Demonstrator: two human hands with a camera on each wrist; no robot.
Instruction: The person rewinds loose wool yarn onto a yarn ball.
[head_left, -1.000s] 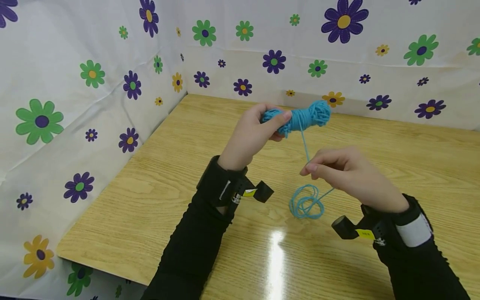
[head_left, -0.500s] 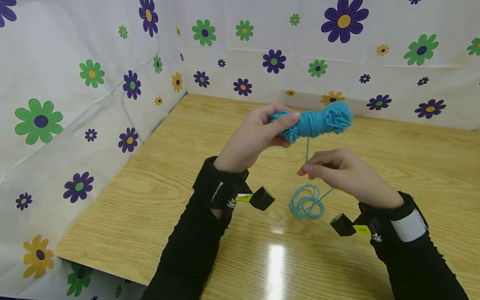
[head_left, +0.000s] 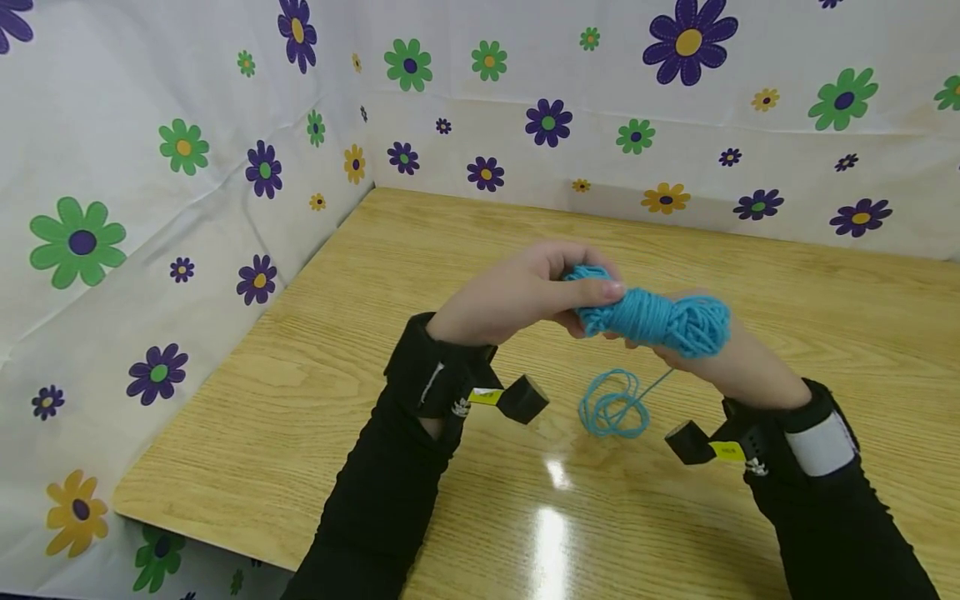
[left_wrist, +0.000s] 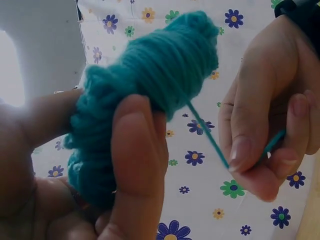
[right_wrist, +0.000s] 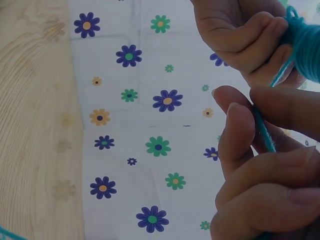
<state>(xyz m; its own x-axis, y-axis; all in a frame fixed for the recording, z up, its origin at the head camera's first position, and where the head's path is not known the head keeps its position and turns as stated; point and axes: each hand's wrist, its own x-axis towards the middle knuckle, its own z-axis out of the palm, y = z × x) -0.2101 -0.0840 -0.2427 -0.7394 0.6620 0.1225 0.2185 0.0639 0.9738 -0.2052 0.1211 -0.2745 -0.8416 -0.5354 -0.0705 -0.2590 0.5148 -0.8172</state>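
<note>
My left hand [head_left: 517, 292] grips one end of a bundle of blue yarn [head_left: 652, 321], thumb on top, with the wound middle and looped far end sticking out to the right. A single strand [left_wrist: 207, 135] runs from the bundle to my right hand [left_wrist: 265, 95], which pinches it between thumb and index finger. In the head view the bundle hides most of the right fingers. The right wrist view shows the strand [right_wrist: 262, 130] passing down through those fingers. Below them, a loose coil of yarn [head_left: 609, 432] lies on the table, its strand leading up toward the right hand.
A light wood table [head_left: 300, 417] lies under both hands. White cloth with flower prints [head_left: 480, 92] hangs at its back and left sides. Each wrist wears a strap with a small black camera [head_left: 525, 398].
My left hand has turned the yarn bundle, whose far end has swung right and down in front of the right hand. The right hand stays nearly in place; the coil has not visibly changed.
</note>
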